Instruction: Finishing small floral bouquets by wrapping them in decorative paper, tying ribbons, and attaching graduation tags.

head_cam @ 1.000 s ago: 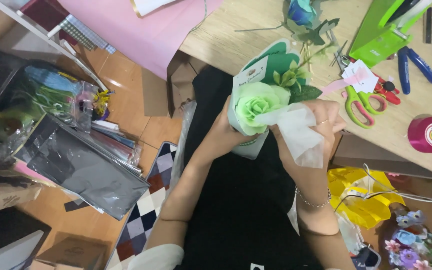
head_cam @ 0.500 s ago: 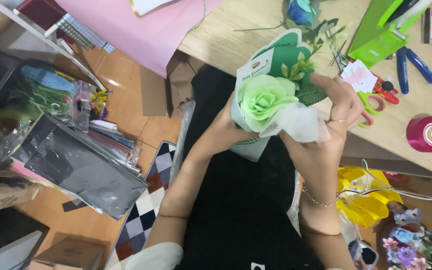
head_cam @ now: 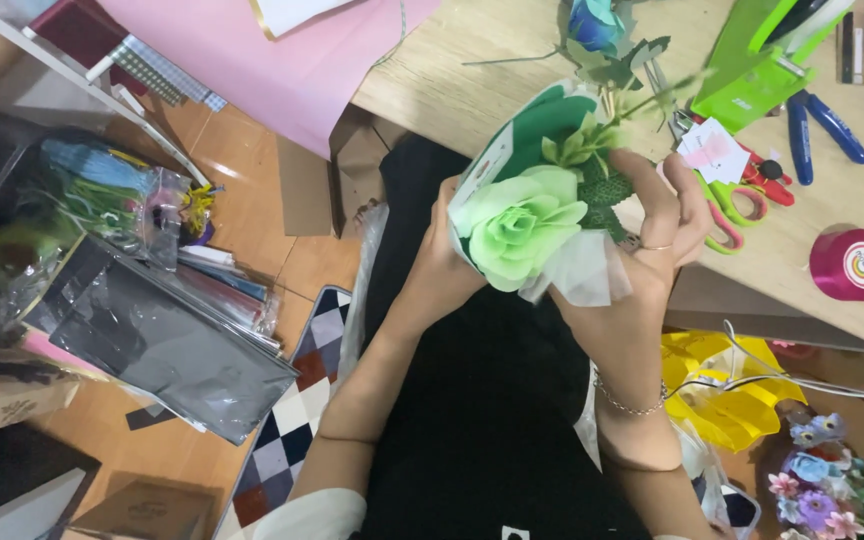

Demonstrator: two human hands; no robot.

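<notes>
Since a second ago, the right hand [head_cam: 652, 235] has closed around the white mesh [head_cam: 582, 275]; the left hand [head_cam: 442, 265] grips the green paper rose [head_cam: 517, 225] between them.

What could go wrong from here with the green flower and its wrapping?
1. The white mesh hangs loose under the green paper flower; it might slip out of the right hand.
2. Both hands press close around the flower, the left hand partly hidden behind it, so the petals could get crushed.
3. Scissors lie on the table just beyond the right hand and could be bumped.
</notes>
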